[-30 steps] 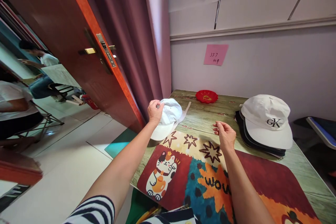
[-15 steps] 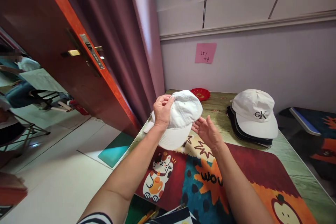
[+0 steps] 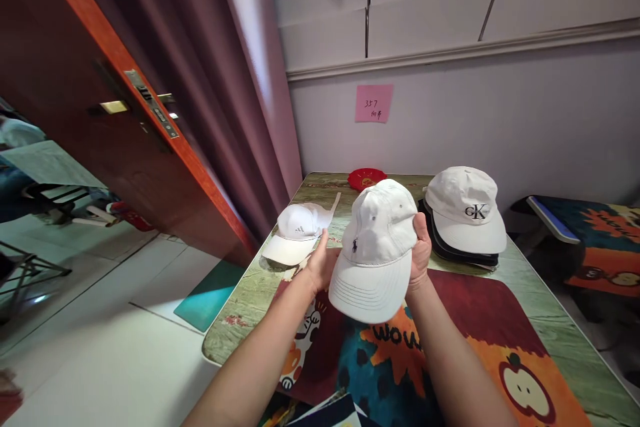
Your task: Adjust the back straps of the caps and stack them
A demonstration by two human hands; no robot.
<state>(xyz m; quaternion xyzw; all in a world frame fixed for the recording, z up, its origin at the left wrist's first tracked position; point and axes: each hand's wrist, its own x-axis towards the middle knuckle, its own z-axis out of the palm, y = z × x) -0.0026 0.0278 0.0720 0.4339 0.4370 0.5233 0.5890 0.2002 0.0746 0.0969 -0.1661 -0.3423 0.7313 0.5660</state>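
Observation:
A white baseball cap (image 3: 373, 240) with a small dark embroidered emblem on its front is held up over the table, brim towards me and down. My right hand (image 3: 419, 253) grips its right side, the fingers partly hidden behind the crown. On the cap's left, my left hand (image 3: 321, 267) is open with the thumb raised away from the cap; its other fingers are partly hidden behind the brim. Another white cap (image 3: 296, 230), with a three-stripe logo and a loose back strap, lies on the table at the left.
At the right, a white cap with GK-like letters (image 3: 467, 207) tops a stack of dark caps (image 3: 445, 240). A red scalloped dish (image 3: 367, 178) sits at the back of the wood-look table (image 3: 235, 320). A colourful mat (image 3: 470, 293) covers its front. Left are a curtain (image 3: 225, 100) and door (image 3: 90, 47).
The held cap has moved right and closer, turning its emblem into view. My right hand has taken hold of it; my left has let go its crown. The striped-logo cap is uncovered. The view shifted right.

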